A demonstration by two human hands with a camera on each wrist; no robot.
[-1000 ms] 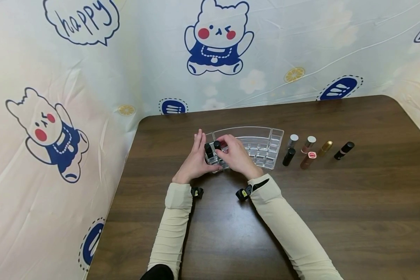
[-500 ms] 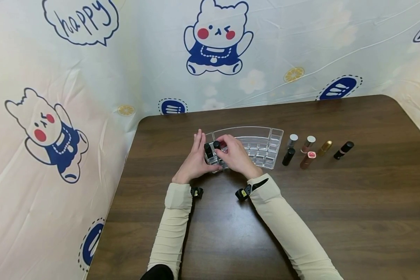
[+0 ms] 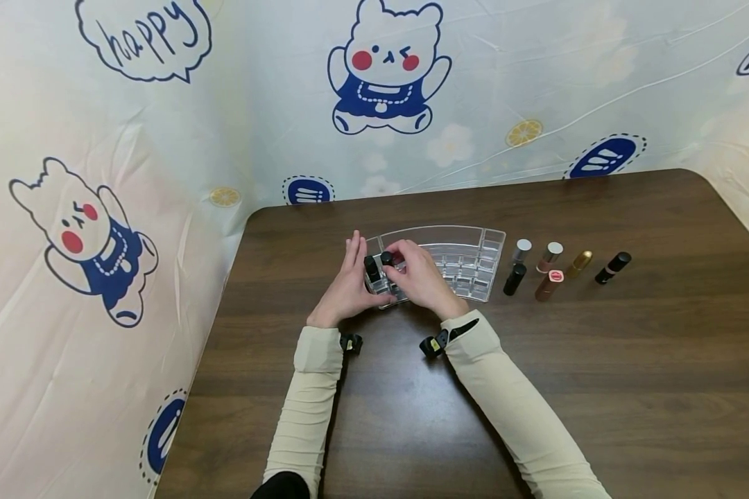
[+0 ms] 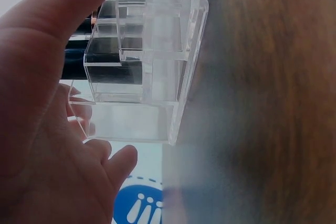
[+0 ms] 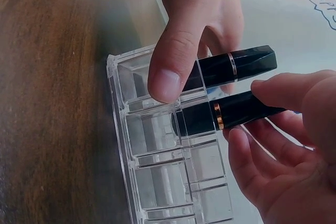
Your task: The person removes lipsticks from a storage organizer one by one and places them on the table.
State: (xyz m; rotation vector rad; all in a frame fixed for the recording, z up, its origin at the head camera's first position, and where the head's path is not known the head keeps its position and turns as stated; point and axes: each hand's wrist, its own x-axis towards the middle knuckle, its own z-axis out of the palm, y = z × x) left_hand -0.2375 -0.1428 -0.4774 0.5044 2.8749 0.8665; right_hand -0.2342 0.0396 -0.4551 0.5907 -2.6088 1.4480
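Note:
My right hand (image 3: 426, 278) pinches a black lipstick tube with a gold band (image 5: 239, 111) between thumb and fingers. Its lower end sits inside a compartment of the clear lipstick organizer (image 3: 465, 267). Beside it, another black lipstick tube with a silver band (image 5: 254, 66) stands in the neighbouring compartment at the organizer's left end. My left hand (image 3: 348, 294) holds that end, with the thumb across the front wall and the other fingers along the far side. In the left wrist view, dark tubes show through the organizer's clear wall (image 4: 131, 121).
Right of the organizer, several cosmetic tubes stand on the wooden table (image 3: 599, 381): silver-capped ones (image 3: 521, 249), a black one (image 3: 514, 279), a brown one (image 3: 549, 285), a gold one (image 3: 580, 263) and a black banded one (image 3: 614, 267). Printed cloth (image 3: 274, 125) hangs behind.

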